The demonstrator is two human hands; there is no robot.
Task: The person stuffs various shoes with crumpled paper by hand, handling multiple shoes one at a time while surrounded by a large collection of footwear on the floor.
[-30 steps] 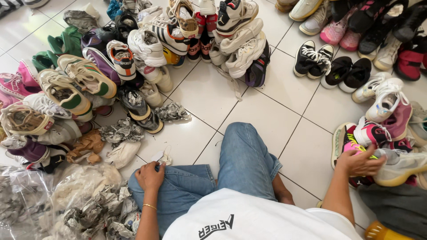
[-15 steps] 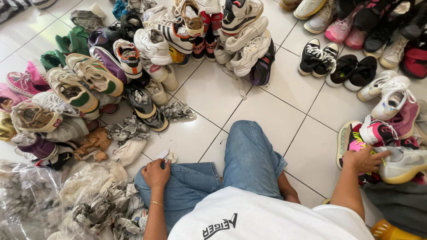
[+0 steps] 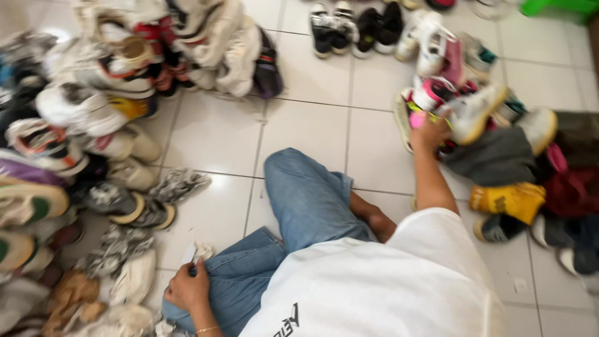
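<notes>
Person seated on the tiled floor (image 3: 299, 125), bent knee (image 3: 299, 187) pointing toward the floor's middle; a large heap of shoes (image 3: 93, 93) runs along the left edge up into the far left corner; crumpled paper wads (image 3: 178, 183) lie between that heap and the knee; a row of paired shoes (image 3: 355, 25) stands along the far edge; a second shoe pile (image 3: 499, 156) occupies the right side; right hand (image 3: 429, 132) rests on a sneaker (image 3: 474, 112) at that pile's near-left margin; left hand (image 3: 187, 290) lies on the left thigh, near edge, beside a small paper scrap (image 3: 198, 253).

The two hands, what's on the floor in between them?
In the head view, between the left hand and the right hand on the pale sneaker lie the person's folded legs in blue jeans, over white floor tiles.
</notes>
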